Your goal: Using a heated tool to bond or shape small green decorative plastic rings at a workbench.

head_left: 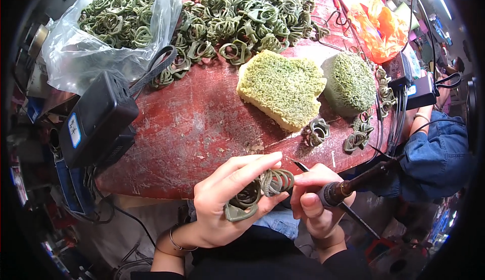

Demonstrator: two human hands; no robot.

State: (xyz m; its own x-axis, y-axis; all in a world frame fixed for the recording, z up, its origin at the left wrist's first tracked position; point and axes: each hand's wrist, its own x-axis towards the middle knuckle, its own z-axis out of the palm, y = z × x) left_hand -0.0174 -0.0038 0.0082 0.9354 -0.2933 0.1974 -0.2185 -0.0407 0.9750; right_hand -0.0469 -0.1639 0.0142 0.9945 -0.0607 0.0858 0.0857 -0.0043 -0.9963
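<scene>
Just off the table's near edge, my left hand [222,199] is closed around green openwork ring-shaped pieces [277,181], which look like wax. The fingers hide part of them. My right hand [318,199] grips a thin, dark pointed tool [357,220]; its tip [299,165] is close to the pieces, though I cannot tell if it touches. A second tool with a dark round handle [333,193], like a soldering iron, also lies across this hand. Beyond my hands, a loose green piece [317,132] rests beside a yellow sponge-like block [280,90] covered in green bits.
A heap of green pieces [242,14] covers the back of the worn red table [182,143]. More fill a clear plastic bag [65,52]. A black box [96,121] stands left, a rounded green-topped block [348,83] right. Cables [399,123] and another person's blue sleeve [434,153] are at right.
</scene>
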